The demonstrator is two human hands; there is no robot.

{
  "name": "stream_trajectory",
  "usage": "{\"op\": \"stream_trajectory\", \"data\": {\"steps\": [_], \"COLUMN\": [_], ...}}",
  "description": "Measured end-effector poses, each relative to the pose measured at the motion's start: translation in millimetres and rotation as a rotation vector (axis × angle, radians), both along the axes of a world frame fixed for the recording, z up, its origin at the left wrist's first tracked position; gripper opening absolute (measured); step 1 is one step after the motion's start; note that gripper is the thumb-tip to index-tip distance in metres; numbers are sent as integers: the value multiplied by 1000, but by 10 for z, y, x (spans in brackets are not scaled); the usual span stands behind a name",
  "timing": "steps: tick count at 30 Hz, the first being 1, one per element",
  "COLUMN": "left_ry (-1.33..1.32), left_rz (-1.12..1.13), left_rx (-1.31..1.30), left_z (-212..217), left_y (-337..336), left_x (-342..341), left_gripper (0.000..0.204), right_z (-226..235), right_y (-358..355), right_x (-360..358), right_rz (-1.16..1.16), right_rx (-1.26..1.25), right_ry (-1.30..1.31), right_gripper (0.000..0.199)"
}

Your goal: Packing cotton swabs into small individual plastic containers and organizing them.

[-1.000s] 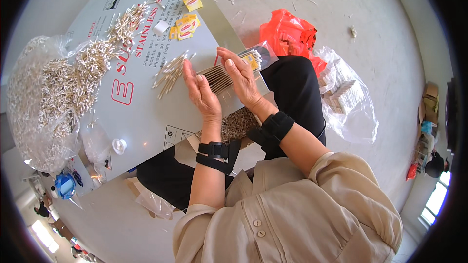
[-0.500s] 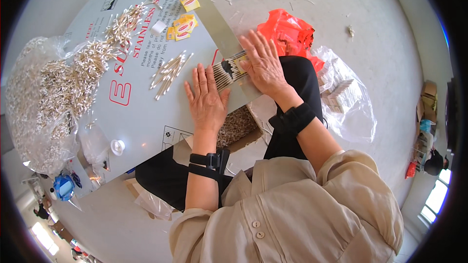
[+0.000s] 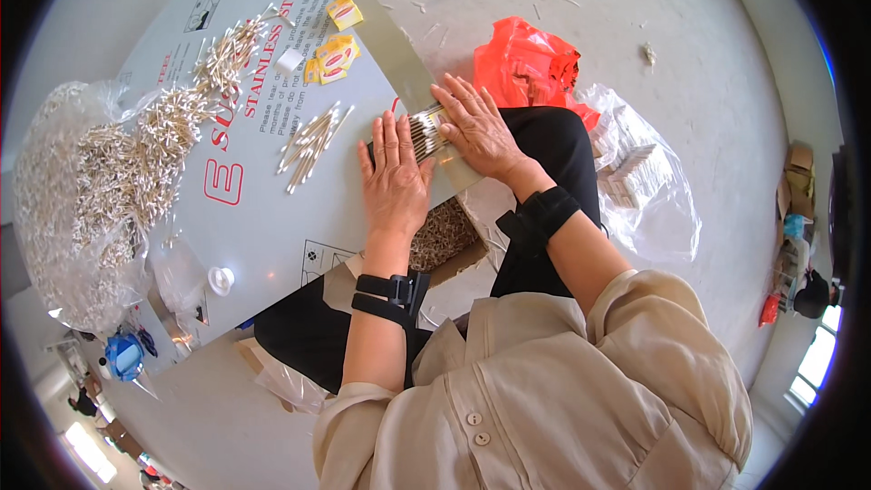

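Both of my hands lie flat near the table's right corner, over a flat row of cotton swabs (image 3: 423, 134). My left hand (image 3: 393, 186) is open, its fingers stretched over the row's left end. My right hand (image 3: 484, 136) is open too, fingers extended across the other end, where a bit of yellow shows. The palms and fingers hide both ends of the row. Left of my left hand lies a small loose bunch of cotton swabs (image 3: 313, 143). Farther back are several yellow printed packets (image 3: 334, 56) and a small white block (image 3: 289, 60).
A large clear bag (image 3: 54, 191) spills a heap of cotton swabs (image 3: 127, 168) over the table's left side, near a white round lid (image 3: 220, 280). Below the table edge stands a cardboard box (image 3: 461, 263) of swabs. Red (image 3: 522, 54) and clear (image 3: 671, 209) plastic bags lie at right.
My left hand has slid slightly right and up over the row, covering more of it. My right hand has shifted slightly left, so the hands are closer together.
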State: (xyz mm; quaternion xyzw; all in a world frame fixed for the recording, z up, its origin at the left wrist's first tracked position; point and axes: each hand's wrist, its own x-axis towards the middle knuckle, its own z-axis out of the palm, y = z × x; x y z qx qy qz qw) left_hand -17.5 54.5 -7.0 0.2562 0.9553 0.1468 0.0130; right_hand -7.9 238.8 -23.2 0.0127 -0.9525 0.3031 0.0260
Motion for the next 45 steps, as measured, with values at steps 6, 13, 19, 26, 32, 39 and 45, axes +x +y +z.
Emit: {"op": "stream_trajectory", "data": {"steps": [6,13,19,26,32,39,45], "left_ry": [10,40,-29,-261,-151,-150,-173], "left_rz": [-25,1,196,278,370,331,341], "left_rx": [19,200,892,1233,1301,1378,1429], "left_z": [-13,-63,-107,-154,-135,-128,-111], "left_y": [83,159,118,254,317,480,732], "left_x": [-19,-31,-170,-196,-194,-181,-183], "left_gripper": [71,66,52,45,49,53,48], "right_z": [-9,-9,-146,-196,-326,-280,-322], "right_y": [4,-1,31,2,-18,-42,-22], "right_x": [7,-11,-48,-151,-170,-153,-124], "right_rz": [-4,10,-492,-628,-620,-549,-527], "right_rx": [-3,-19,-906,-1522,-1534,-1498,-1469], "right_ry": [-16,4,96,-98,-59,-63,-74], "right_gripper": [56,56,59,36,20,30,30]}}
